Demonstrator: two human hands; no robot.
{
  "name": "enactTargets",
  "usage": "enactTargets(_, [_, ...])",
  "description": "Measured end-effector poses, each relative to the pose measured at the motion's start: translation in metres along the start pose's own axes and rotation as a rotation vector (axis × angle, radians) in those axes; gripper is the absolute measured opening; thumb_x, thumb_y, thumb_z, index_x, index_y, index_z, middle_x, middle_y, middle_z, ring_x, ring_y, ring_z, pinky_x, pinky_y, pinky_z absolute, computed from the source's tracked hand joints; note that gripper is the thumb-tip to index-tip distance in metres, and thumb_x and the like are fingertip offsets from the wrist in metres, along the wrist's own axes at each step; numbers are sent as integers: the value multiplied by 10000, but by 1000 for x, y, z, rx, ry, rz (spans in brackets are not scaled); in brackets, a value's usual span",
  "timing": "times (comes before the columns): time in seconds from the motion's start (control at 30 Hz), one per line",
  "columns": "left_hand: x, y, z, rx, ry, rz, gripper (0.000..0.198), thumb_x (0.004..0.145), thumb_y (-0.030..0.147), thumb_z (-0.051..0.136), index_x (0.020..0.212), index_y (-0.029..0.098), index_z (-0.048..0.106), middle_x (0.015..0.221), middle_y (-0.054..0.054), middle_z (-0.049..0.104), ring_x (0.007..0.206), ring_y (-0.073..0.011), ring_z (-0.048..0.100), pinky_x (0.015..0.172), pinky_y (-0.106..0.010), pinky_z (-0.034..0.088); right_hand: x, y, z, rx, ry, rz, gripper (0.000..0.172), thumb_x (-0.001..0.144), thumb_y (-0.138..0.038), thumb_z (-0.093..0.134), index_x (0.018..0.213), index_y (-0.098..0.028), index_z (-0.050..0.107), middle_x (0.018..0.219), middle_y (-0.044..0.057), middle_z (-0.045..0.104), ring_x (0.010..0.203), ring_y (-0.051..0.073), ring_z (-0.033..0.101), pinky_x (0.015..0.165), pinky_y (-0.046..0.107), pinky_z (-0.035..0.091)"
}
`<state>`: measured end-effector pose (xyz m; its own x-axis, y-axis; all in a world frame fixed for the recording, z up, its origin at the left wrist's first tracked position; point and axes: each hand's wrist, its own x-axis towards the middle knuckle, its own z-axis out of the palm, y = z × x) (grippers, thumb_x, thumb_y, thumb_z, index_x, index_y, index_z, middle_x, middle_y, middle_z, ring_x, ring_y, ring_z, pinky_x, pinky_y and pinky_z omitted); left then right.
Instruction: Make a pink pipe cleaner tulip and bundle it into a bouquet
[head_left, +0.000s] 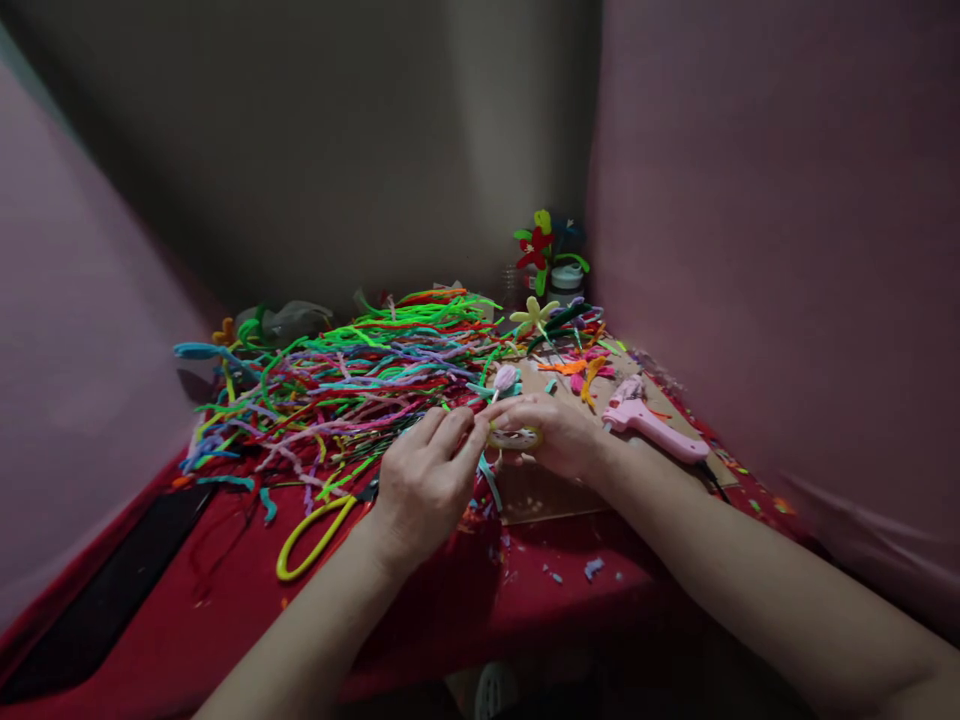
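Note:
Over the front edge of a cardboard sheet, my left hand (431, 480) and my right hand (551, 432) meet at their fingertips. Between them a pale lilac pipe-cleaner bud (505, 378) points up and away, its short stem running down into the pinched fingers. Under my curled right fingers shows a yellow-rimmed ring (514, 438), pale inside, partly covered; its kind is unclear. Both hands are closed. Left of my left hand lies a yellow-handled pair of scissors (315, 540), its blades hidden beneath the hand and stems.
A large heap of coloured pipe cleaners (375, 360) spreads at the left and back. The pink glue gun (660, 430) rests on the cardboard (555, 500) near my right forearm. Behind stand finished flowers (535, 248) and a lidded bottle (568, 280). A black strip (105, 590) lies at left.

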<state>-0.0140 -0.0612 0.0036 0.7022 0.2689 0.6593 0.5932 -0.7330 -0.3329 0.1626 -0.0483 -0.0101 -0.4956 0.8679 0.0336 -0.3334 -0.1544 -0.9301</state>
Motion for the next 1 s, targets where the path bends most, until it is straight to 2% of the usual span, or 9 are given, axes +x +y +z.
enactTargets(0.13, [2, -2, -2, -18, 42, 33, 249, 798, 76, 527, 1029, 81, 620, 931, -132, 635, 805, -199, 532, 732, -322, 467, -3, -2, 3, -22, 27, 7, 145, 623, -191, 570, 717, -146, 671, 616, 4, 568, 536, 94, 438, 461, 216, 321])
enactTargets(0.33, [0, 2, -5, 16, 9, 26, 210, 817, 74, 473, 967, 95, 619, 933, -139, 616, 820, -215, 512, 706, -318, 452, -5, -4, 10, -98, 78, -19, 118, 603, -194, 581, 685, -147, 651, 641, 12, 585, 598, 111, 482, 552, 246, 364])
enactTargets(0.43, [2, 7, -5, -88, -46, -179, 167, 844, 125, 441, 852, 126, 608, 860, -110, 604, 776, -195, 519, 687, -311, 440, -5, -3, 10, -198, 71, -63, 160, 614, -196, 582, 747, -143, 653, 670, 12, 588, 617, 117, 491, 567, 252, 361])
enactTargets(0.53, [9, 8, -8, -502, -173, -622, 151, 845, 211, 458, 748, 155, 561, 685, -31, 551, 636, -140, 500, 598, -265, 421, -6, -1, 12, -282, 70, -183, 213, 645, -195, 599, 852, -154, 630, 798, 18, 608, 739, 134, 539, 684, 279, 411])
enactTargets(0.67, [15, 1, -15, -1307, -404, -1150, 208, 793, 319, 550, 671, 156, 505, 486, 60, 385, 406, -57, 315, 387, -183, 270, -11, -2, 17, -394, 89, -381, 269, 678, -194, 622, 945, -165, 596, 924, 32, 585, 878, 151, 542, 813, 309, 420])
enactTargets(0.73, [14, -3, -15, -1644, -442, -1274, 209, 740, 308, 621, 673, 145, 508, 507, 60, 394, 390, -37, 292, 344, -158, 224, -14, -3, 19, -427, 92, -441, 290, 689, -199, 638, 974, -170, 591, 951, 34, 569, 889, 148, 533, 821, 301, 423])
enactTargets(0.83, [12, -4, -12, -1997, -396, -1404, 177, 684, 224, 671, 696, 127, 523, 570, 40, 447, 392, -12, 316, 330, -122, 242, -17, -3, 21, -379, 83, -467, 312, 692, -221, 674, 993, -189, 597, 965, 30, 560, 882, 142, 530, 819, 289, 430])
enactTargets(0.93, [14, 4, -8, -2197, -274, -1523, 117, 698, 141, 635, 721, 121, 521, 574, 34, 455, 388, 17, 321, 356, -74, 264, -18, -2, 24, -271, 72, -487, 320, 692, -228, 691, 1000, -209, 609, 977, 28, 562, 915, 148, 527, 843, 289, 428])
enactTargets(1.0, [16, 13, -6, -2275, -207, -1523, 84, 718, 113, 601, 722, 123, 517, 566, 39, 441, 378, 23, 315, 348, -58, 245, -19, -2, 26, -219, 80, -500, 312, 691, -231, 693, 995, -221, 620, 983, 28, 563, 933, 155, 522, 851, 296, 429])
